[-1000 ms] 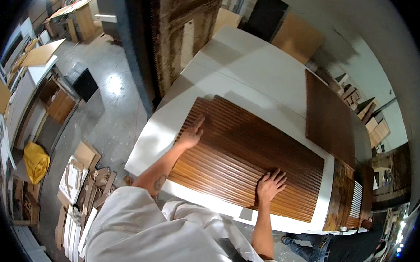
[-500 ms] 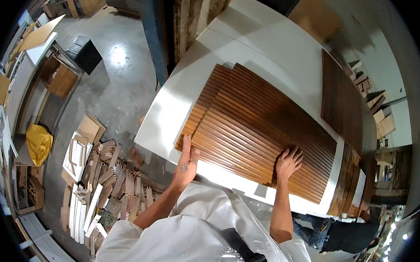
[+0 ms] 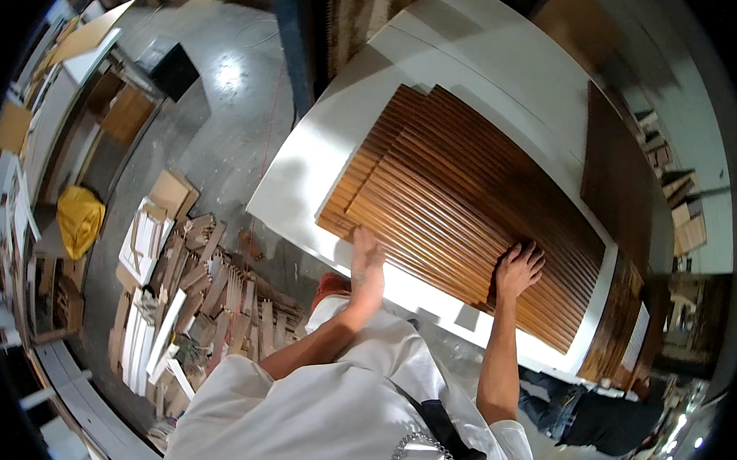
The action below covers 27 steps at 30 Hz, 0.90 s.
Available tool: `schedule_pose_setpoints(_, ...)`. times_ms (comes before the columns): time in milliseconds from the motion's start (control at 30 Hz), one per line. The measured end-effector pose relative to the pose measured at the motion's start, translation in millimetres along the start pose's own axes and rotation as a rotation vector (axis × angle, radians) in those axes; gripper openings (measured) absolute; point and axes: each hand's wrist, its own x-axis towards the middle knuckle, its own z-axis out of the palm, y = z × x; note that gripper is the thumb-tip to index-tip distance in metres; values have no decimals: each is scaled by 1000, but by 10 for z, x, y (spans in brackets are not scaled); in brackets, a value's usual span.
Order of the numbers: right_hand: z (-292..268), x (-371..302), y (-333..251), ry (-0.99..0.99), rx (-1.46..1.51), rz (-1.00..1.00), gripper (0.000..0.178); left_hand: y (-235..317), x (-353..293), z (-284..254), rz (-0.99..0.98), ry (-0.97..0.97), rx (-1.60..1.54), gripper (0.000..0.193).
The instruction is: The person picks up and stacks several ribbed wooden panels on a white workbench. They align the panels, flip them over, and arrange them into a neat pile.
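Brown fluted wood panels (image 3: 459,200) lie on a white table (image 3: 331,149). One is stacked on another and shifted, so a strip of the lower panel (image 3: 373,159) shows along the left side. At the near edge, toward the left corner, my left hand (image 3: 367,259) has its fingers bent together against the panel's rim; its thumb is hard to see. My right hand (image 3: 521,269) rests on top of the ridges near the right part, fingers spread and slightly bent, with a dark shadow beside it.
Another dark brown panel (image 3: 619,167) lies beyond the table's right side. Wood offcuts (image 3: 213,288) are heaped on the floor at left, near a yellow bag (image 3: 80,220). A dark post (image 3: 294,46) rises behind the table. Another person (image 3: 595,414) is at the lower right.
My left hand has gone from straight fingers at the left corner to bent fingers farther right along the near edge. My right hand stays on the panel. The whole view has shifted slightly.
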Motion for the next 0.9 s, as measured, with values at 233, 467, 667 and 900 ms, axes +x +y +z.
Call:
schedule_pose_setpoints(233,-390,-508,-417,-144,202,-827,67,-320,-124,102,320,128,310,73)
schedule_pose_setpoints(467,-539,-561,-387,-270,209,-1011,100,-303,-20,332,417,354,474,79)
schedule_pose_setpoints(667,-515,-576,-356,-257,122,-1052,103,-411,58,524,451,553,579,85)
schedule_pose_setpoints(900,-446,-610,-328,-266,89,-1086,102,-517,12,494,472,579,584,88)
